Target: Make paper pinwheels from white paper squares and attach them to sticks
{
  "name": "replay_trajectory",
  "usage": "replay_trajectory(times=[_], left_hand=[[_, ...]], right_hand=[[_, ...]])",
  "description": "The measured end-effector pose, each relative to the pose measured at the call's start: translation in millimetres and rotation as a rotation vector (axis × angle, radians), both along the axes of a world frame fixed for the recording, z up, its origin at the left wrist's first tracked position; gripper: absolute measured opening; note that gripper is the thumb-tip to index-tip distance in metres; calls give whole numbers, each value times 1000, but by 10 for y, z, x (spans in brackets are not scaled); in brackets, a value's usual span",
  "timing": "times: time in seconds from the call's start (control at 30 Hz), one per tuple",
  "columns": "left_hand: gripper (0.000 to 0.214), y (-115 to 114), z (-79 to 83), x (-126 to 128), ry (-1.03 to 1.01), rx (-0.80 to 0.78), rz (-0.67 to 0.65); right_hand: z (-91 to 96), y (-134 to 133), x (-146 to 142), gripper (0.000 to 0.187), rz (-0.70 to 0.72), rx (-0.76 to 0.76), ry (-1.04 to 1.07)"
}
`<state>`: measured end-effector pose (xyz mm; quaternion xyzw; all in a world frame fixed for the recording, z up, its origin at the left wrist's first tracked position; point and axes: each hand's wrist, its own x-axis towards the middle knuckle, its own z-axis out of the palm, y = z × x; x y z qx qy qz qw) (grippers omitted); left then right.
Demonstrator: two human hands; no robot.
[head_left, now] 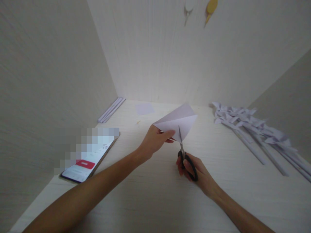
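In the middle of the head view, my left hand [155, 139] pinches a folded sheet of white paper [176, 121] by its left corner, holding it above the table. A crease runs across the sheet. My right hand [191, 168] grips the black handles of a pair of scissors [182, 158]. The blades point up and away from me, and one lies across the front face of the paper at its lower edge. Part of the other blade is hidden by the paper.
A lit phone [89, 160] lies on the left of the white table [145, 200]. Behind it are rolled paper sticks [111, 110]. A square of paper [145, 108] lies near the back wall. Several paper pinwheels [243, 118] on sticks are piled at right. Two hooks [211, 8] hang on the wall.
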<state>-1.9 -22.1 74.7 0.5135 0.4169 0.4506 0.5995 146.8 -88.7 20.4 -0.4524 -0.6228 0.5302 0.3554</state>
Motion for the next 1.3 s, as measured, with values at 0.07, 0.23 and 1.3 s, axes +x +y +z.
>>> replay_trajectory(times=[0.07, 0.23, 1.3], left_hand=[[26, -7, 2, 4, 4, 2, -7], [25, -11, 5, 9, 15, 2, -11], [25, 28, -46, -3, 9, 7, -4]], right_hand=[[6, -3, -3, 34, -6, 13, -1], [13, -13, -3, 33, -12, 28, -4], [-28, 1, -13, 34, -38, -37, -36]])
